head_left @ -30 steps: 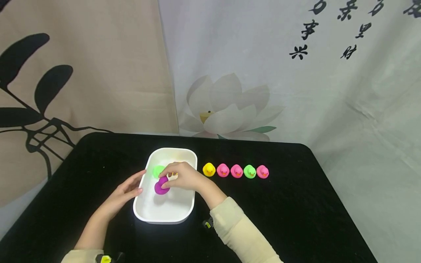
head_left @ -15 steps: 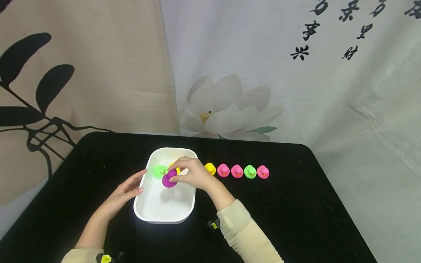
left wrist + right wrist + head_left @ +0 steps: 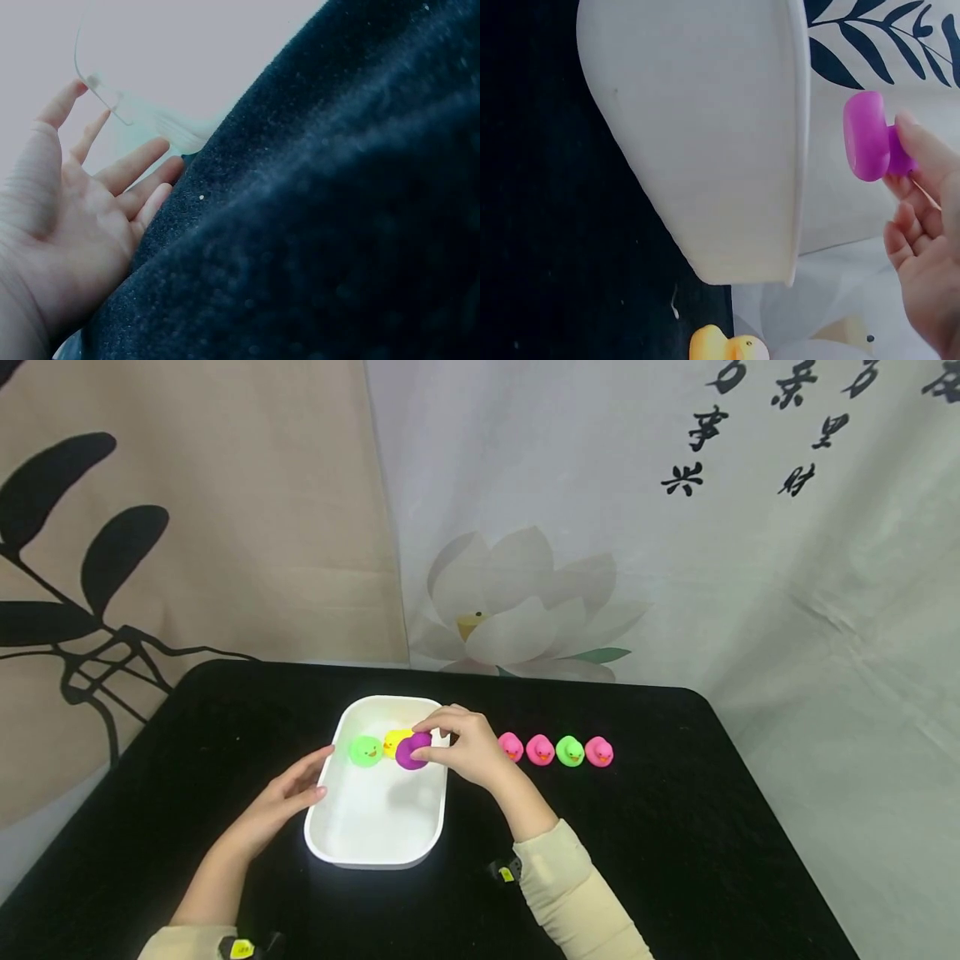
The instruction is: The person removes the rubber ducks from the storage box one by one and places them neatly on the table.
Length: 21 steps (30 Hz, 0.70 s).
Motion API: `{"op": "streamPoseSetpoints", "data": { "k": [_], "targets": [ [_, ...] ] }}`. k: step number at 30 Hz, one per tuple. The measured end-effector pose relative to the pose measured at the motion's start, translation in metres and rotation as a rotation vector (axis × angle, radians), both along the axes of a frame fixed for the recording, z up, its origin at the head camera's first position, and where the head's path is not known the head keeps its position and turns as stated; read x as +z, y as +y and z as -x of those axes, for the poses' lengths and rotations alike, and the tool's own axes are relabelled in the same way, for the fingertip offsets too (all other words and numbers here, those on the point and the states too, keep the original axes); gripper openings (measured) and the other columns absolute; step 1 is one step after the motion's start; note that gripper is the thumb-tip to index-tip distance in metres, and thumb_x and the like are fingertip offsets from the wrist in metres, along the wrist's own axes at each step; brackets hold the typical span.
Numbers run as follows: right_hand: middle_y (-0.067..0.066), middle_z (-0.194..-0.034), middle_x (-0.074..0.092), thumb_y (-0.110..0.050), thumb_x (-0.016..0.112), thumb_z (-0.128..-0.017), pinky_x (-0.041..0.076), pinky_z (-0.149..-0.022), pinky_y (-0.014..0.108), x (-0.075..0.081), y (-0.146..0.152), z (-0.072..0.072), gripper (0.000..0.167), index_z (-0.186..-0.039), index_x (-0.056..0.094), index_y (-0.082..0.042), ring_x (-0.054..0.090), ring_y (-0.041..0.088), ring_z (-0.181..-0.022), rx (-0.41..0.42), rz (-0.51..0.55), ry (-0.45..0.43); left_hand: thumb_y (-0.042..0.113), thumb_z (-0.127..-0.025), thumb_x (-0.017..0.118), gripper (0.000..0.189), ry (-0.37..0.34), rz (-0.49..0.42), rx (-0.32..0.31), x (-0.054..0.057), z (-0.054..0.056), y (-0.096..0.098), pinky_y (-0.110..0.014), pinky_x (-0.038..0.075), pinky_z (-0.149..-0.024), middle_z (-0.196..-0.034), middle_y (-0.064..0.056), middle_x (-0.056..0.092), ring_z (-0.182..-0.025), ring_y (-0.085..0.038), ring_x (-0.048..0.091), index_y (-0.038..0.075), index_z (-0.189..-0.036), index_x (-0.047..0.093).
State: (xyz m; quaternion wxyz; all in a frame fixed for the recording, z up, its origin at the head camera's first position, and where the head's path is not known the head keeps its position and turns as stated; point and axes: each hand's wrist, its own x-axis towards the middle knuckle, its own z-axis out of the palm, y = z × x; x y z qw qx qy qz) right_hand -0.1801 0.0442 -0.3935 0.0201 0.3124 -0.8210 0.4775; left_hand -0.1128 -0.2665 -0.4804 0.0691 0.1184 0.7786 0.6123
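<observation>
A purple rubber duck [image 3: 409, 753] is pinched between the thumb and fingers of my right hand [image 3: 471, 748], over the right side of a white plastic tray [image 3: 373, 828]. In the right wrist view the purple duck [image 3: 866, 139] is up past the tray's rim [image 3: 801, 150]. Inside the tray sit a green duck [image 3: 365, 751] and a yellow duck [image 3: 393, 742], the latter partly hidden by the purple one. My left hand [image 3: 281, 800] touches the tray's left rim, and the left wrist view shows its fingers [image 3: 135, 166] loosely extended along the tray's side.
On the black-covered table [image 3: 675, 843], right of the tray, pink ducks [image 3: 540, 750] and a green duck [image 3: 570, 752] stand in a row. Another yellow duck [image 3: 727, 346] shows in the right wrist view, hidden by my right hand from the head. A printed curtain [image 3: 540, 460] hangs behind.
My right hand has lifted the purple duck and carried it back and to the right, from mid-tray to the right rim. The left hand and tray have stayed put.
</observation>
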Motion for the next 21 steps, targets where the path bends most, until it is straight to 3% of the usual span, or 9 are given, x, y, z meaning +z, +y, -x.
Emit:
{"op": "streamPoseSetpoints", "data": {
  "k": [5,11,18,21],
  "targets": [
    [-0.008,-0.092,0.065,-0.022,0.085,-0.073,0.053,-0.066,0.029,0.001,0.01,0.001,0.031,-0.101,0.075,-0.012,0.055,0.028,-0.086,-0.037,0.042,0.048,0.014,-0.096,0.053,0.057,0.005,-0.004,-0.004,0.0,0.0,-0.002,-0.064,0.039,-0.092,-0.147,-0.022,0.036,-0.126,-0.047,0.041,0.009,-0.148,0.032],
    [-0.01,-0.092,0.065,-0.023,0.085,-0.073,0.051,-0.069,0.031,0.002,0.026,0.002,0.03,-0.098,0.075,-0.01,0.053,0.02,-0.085,-0.106,0.08,0.08,0.014,-0.095,0.053,0.057,0.003,-0.006,-0.005,0.0,0.001,-0.002,-0.065,0.038,-0.092,-0.147,-0.021,0.036,-0.126,-0.047,0.041,0.01,-0.148,0.032],
    [-0.006,-0.092,0.066,-0.02,0.084,-0.073,0.051,-0.069,0.044,0.002,0.046,0.003,0.026,-0.095,0.075,-0.008,0.053,0.027,-0.084,-0.198,0.101,0.116,0.016,-0.096,0.053,0.058,-0.011,0.005,0.003,0.0,0.001,-0.001,-0.065,0.037,-0.093,-0.148,-0.021,0.034,-0.127,-0.047,0.04,0.011,-0.149,0.031],
    [-0.006,-0.091,0.066,-0.021,0.085,-0.072,0.05,-0.069,0.043,0.003,0.055,0.003,0.026,-0.093,0.075,-0.011,0.052,0.025,-0.083,-0.251,0.092,0.131,0.016,-0.096,0.053,0.058,-0.015,0.004,0.007,0.001,0.0,0.0,-0.065,0.037,-0.093,-0.148,-0.021,0.034,-0.127,-0.047,0.04,0.011,-0.149,0.031]
  ]
}}
